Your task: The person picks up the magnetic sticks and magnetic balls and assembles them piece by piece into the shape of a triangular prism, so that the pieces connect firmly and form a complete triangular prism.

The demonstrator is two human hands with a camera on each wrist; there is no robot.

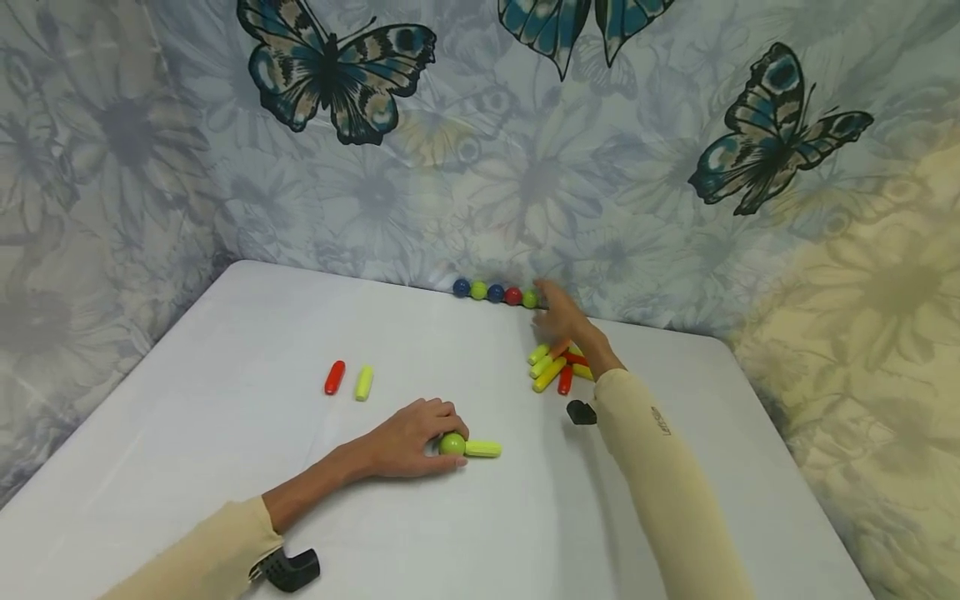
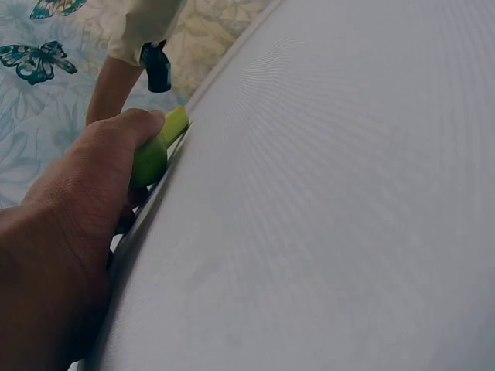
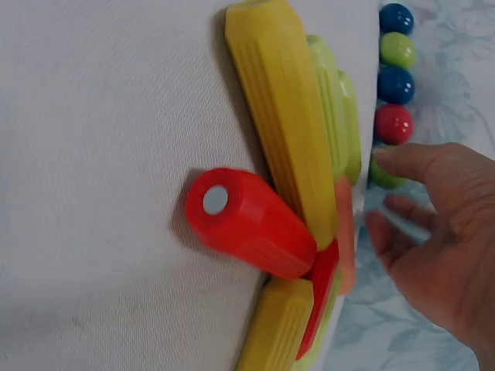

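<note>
- Left arm: a plain cream-beige fabric long sleeve (image 1: pixel 198 554), creased near its cuff.
- Right arm: a matching cream-beige fabric long sleeve (image 1: pixel 678 492), fairly smooth along the forearm, with a small dark printed marking (image 1: pixel 661 421) too small to read.
- Left wrist: a black, blunt-ended, hard-looking device (image 1: pixel 294 571) protruding below the cuff.
- Right wrist: a similar black rounded device (image 1: pixel 581 412).
- Both left hand (image 1: pixel 414 439) and right hand (image 1: pixel 562 315) are gloveless.

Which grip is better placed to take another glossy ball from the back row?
Probably the right grip: it hovers beside the glossy green ball ending that row and looks open. The left grip is farther off and holds a second glossy green ball against a ridged yellow-green stick.
</note>
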